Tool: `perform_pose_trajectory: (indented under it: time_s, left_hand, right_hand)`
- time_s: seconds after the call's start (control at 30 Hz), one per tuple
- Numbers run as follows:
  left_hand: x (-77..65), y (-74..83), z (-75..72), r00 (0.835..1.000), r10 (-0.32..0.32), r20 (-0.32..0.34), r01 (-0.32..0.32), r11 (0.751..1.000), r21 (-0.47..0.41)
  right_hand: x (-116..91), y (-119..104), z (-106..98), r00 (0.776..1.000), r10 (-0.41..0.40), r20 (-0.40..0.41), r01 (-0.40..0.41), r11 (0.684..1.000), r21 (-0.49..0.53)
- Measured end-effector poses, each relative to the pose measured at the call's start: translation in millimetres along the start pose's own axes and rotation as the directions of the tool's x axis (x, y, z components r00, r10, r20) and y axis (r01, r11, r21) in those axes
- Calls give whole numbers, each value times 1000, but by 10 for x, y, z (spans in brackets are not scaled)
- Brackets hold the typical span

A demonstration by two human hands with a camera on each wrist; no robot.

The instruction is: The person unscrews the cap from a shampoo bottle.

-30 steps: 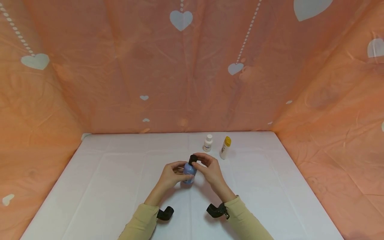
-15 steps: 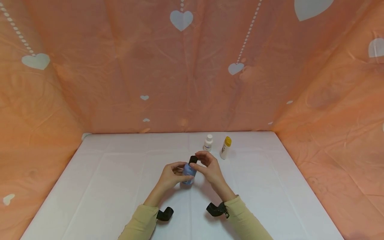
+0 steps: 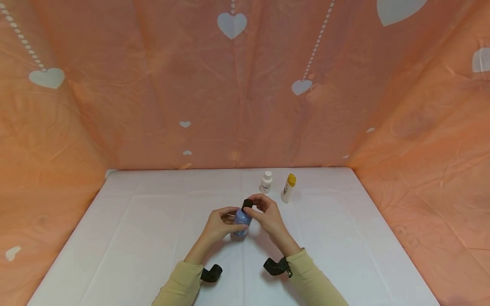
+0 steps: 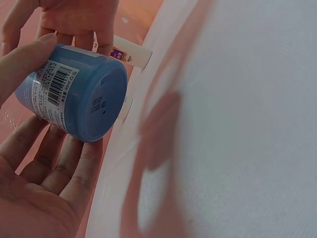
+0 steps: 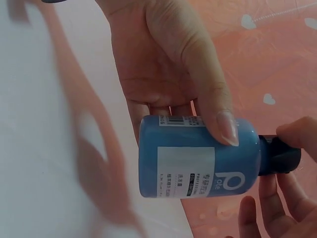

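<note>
A blue bottle (image 5: 187, 163) with a white printed label and a black cap (image 3: 247, 205) is held tilted just above the white table. My left hand (image 3: 217, 225) grips its body, with the thumb across the label side and the fingers underneath and behind, as the left wrist view shows. At the cap, my right hand (image 3: 268, 212) pinches with thumb and fingers. The base of the bottle, bearing printed marks, faces the left wrist camera. Beyond the hands stand a small white bottle (image 3: 266, 182) and a white bottle with a yellow cap (image 3: 289, 188), both upright.
The white-covered table (image 3: 126, 238) is bordered by an orange curtain (image 3: 237, 106) with white hearts at the back and both sides. A black angled camera mount (image 3: 212, 273) sits at the left wrist, and a similar black mount (image 3: 274, 267) at the right.
The fingers of my right hand have shifted slightly about the black cap. The blue bottle and my left hand stay almost in place; the other two bottles have not moved.
</note>
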State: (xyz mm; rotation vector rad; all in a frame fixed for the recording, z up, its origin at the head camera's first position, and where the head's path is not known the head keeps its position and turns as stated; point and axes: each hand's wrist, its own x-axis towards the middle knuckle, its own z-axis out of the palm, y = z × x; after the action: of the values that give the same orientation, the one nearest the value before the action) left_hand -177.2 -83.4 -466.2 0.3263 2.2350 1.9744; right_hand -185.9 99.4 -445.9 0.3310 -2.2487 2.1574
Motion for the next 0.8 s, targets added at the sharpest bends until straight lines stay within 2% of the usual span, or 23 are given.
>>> perform_pose_trajectory:
  time_s: [0.13, 0.37, 0.8]
  left_hand:
    - [74, -200, -2, 1000, 6, -15, -6, 1000, -2]
    - [76, -200, -1, 1000, -1, -17, 1, 1000, -7]
    - [93, -198, 28, 1000, 6, -24, -6, 1000, 12]
  right_hand:
    - [-36, -103, -7, 999, -23, 48, 24, 1000, -15]
    - [-55, -147, -30, 995, -40, 93, 41, 999, -8]
    - [-83, -171, 36, 1000, 14, -2, -14, 1000, -5]
